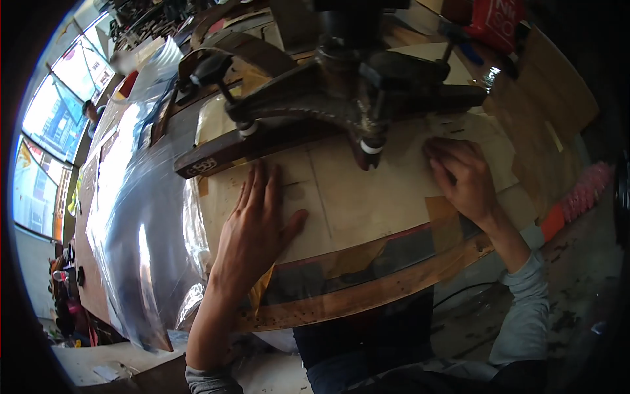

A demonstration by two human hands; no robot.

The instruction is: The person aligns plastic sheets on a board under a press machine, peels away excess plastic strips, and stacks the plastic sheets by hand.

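My left hand [252, 220] lies flat on a pale sheet [367, 203] with ruled lines, its fingers stretched toward a dark bar. Over the right part of the same sheet, my right hand [464, 176] is closed, thumb and fingertips drawn together against the surface; whatever is between them is hidden. Above and between the hands stands a dark metal press head [341, 98] with bolted arms and white-tipped feet. Beneath it the long dark bar [223, 154], marked with chalk-like writing, crosses the sheet. A brown tape patch [444, 220] sits below my right hand.
Clear plastic sheeting [131, 217] drapes over the left side. A wooden edge [367, 289] runs along the front. At right are brown cardboard [545, 98], a red bag [495, 23] and a pink bundle [587, 190]. Another person [92, 111] is near the windows.
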